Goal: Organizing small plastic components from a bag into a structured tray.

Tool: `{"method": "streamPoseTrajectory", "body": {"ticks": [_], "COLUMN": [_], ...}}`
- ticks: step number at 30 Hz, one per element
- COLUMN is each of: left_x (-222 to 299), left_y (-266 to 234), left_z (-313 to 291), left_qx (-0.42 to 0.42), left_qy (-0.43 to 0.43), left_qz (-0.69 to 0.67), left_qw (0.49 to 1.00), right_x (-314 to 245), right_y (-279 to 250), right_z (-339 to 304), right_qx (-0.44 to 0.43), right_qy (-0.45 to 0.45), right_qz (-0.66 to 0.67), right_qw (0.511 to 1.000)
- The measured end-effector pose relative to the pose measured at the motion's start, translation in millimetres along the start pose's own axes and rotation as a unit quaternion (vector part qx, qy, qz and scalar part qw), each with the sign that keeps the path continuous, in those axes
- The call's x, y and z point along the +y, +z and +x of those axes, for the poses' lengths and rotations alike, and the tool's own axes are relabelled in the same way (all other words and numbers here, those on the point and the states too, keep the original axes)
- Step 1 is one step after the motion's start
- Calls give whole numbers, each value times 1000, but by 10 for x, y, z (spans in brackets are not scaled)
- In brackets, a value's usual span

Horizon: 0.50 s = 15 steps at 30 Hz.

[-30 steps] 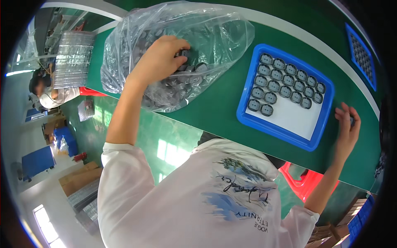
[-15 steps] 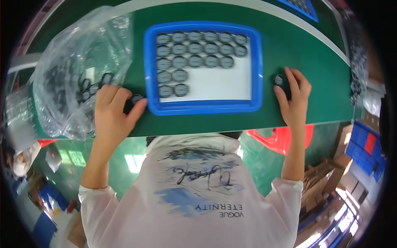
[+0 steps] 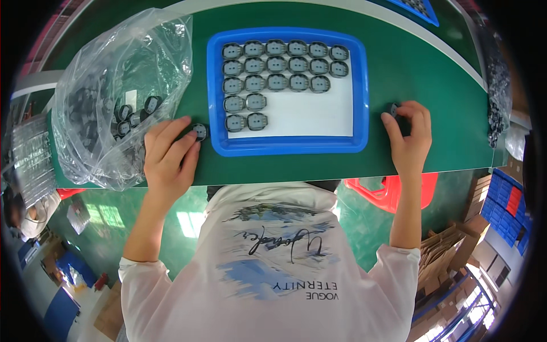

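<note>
A: What is the blue tray [image 3: 288,149] holding?

B: Grey rounded housings [image 3: 276,65], twenty-one of them, are standing in five rows. The two rows farthest from the person are running six long, the middle one is carrying five, and the nearest two are stopping at two each. White liner [image 3: 307,117] is showing to the right of those short rows, so a good part of the tray is going unfilled.

A: And the hands?

B: The left hand [image 3: 171,154] is pinching one loose housing [image 3: 200,132] at its fingertips, just outside the tray's left wall. The right hand's [image 3: 411,142] grip is closing thumb and forefinger on another housing [image 3: 393,108], right of the tray and apart from it.

A: Is anything standing in the way?

B: The tray's raised rim is coming between both held housings and the liner. A clear plastic bag [image 3: 165,45] is slumping on the green desk [image 3: 433,80] beside the left hand; more housings are lying in it, though its film is blurring them too much to count. A heap of small dark parts [image 3: 497,122] is sitting at the desk's right end, and a second blue tray [image 3: 417,13] is peeking in at the far edge.
</note>
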<state>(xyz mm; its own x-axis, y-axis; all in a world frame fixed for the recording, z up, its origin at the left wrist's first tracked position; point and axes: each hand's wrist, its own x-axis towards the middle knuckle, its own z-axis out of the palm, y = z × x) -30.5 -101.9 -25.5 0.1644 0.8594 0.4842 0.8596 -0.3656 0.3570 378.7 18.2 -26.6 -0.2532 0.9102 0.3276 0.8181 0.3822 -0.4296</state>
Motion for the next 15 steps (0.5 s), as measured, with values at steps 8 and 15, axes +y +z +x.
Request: {"method": "streamPoseTrajectory", "body": {"ticks": [8, 15], "left_x": [-26, -40], "left_y": [-18, -7], "left_z": [-23, -22], "left_qx": [-25, -24], "left_qy": [-12, -3], "left_qz": [-3, 1], "left_qw": [1000, 1000], "right_x": [-101, -73], "right_y": [56, -39], "right_z": [-61, 51], "right_qx": [76, 44], "right_qy": [12, 14], "right_qz": [-80, 18], "right_qw": [994, 999]}}
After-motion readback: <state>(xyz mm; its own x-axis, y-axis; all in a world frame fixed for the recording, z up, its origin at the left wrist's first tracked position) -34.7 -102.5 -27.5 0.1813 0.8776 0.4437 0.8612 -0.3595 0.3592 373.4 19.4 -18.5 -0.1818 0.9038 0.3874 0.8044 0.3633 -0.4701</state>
